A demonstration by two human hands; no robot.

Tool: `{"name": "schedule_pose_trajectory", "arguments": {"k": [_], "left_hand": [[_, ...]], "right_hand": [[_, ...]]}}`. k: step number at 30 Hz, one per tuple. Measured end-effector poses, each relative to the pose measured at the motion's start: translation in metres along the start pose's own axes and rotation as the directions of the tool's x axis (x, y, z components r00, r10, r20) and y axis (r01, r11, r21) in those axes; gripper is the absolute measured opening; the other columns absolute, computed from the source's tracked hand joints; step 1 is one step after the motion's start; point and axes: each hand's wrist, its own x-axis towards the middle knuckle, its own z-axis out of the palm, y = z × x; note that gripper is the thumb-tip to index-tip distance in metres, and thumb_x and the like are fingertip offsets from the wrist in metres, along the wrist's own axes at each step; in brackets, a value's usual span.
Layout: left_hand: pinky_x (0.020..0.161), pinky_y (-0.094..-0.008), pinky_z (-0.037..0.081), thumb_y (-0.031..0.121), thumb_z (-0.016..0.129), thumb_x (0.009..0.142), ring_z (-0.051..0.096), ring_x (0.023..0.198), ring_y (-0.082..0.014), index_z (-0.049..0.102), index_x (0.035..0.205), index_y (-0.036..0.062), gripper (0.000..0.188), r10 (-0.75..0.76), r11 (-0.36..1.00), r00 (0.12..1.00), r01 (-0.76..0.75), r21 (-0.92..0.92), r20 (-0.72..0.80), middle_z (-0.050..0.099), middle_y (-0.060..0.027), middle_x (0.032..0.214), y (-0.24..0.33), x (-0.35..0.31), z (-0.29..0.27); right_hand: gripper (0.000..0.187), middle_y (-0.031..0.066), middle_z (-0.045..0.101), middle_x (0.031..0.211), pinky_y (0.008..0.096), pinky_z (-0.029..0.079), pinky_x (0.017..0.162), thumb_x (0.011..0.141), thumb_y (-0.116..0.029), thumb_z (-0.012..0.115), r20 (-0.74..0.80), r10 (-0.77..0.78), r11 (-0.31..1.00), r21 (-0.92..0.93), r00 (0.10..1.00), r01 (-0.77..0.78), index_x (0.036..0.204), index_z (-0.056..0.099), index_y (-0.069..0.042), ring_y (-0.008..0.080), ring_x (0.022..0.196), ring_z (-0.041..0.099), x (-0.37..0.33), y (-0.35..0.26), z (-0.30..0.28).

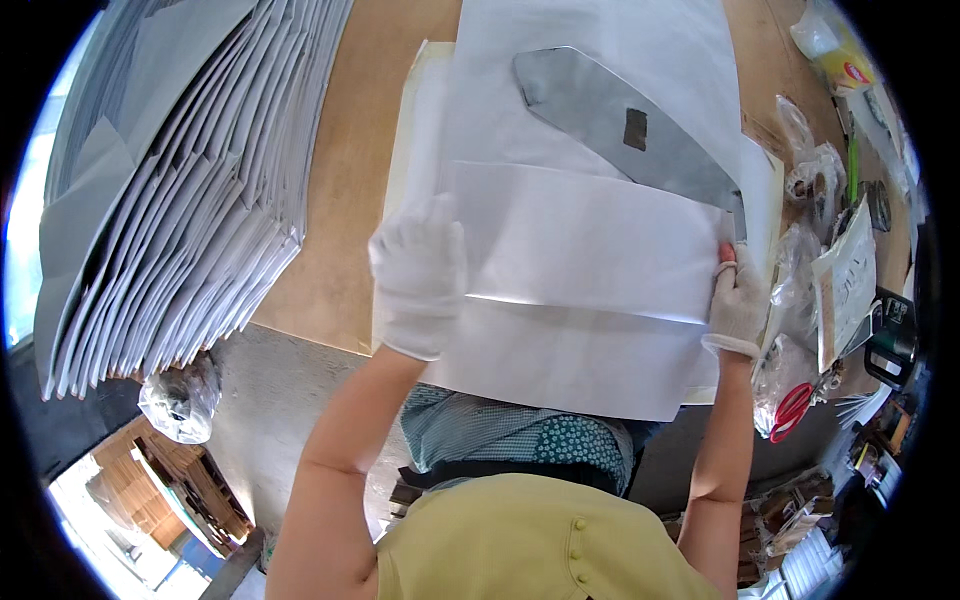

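A white paper sheet point(590, 240) lies in front of me with a crease across it. Its near edge hangs over the table's front edge. My left hand point(418, 270), in a white glove, rests flat at the sheet's left edge, fingers stretched forward and slightly blurred. At the right edge, my gloved right hand point(738, 300) grips the sheet, a bare fingertip showing; its other fingers are partly hidden. Beyond the sheet, a flat grey piece with angled ends and a small dark rectangle point(620, 120) lies on a larger white sheet point(640, 30).
A tall stack of folded white sheets point(200, 190) leans on the left of the wooden table point(345, 200). Along the right edge are clear plastic bags point(795, 270), red-handled scissors point(792, 412), a dark green tool point(890, 338) and a yellow package point(845, 68).
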Motion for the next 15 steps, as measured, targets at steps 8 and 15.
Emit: {"name": "schedule_pose_trajectory", "arguments": {"k": [8,15], "left_hand": [[0.112,-0.0647,0.035,0.040,0.083,0.076,0.056,0.121,-0.0367,0.066,0.122,0.0051,0.059,0.325,0.851,0.938,-0.235,-0.470,0.119,0.056,-0.0101,0.125,0.021,0.023,-0.009],[0.116,-0.0659,0.031,0.048,0.079,0.079,0.055,0.121,-0.0328,0.063,0.120,0.0072,0.060,0.299,0.905,0.915,-0.182,-0.385,0.272,0.057,-0.0105,0.118,0.036,0.033,-0.014]], "right_hand": [[0.039,0.0228,0.074,0.105,0.0432,0.053,0.088,0.108,-0.035,0.059,0.171,0.240,0.970,-0.001,0.956,-0.243,0.123,0.072,-0.001,0.0323,0.096,0.071,0.007,-0.014,-0.023],[0.053,0.0156,0.064,0.134,0.0405,0.045,0.111,0.100,-0.030,0.065,-0.211,-0.396,0.914,0.005,0.894,0.406,0.145,0.057,-0.005,0.0300,0.124,0.060,-0.015,-0.085,0.050]]}}
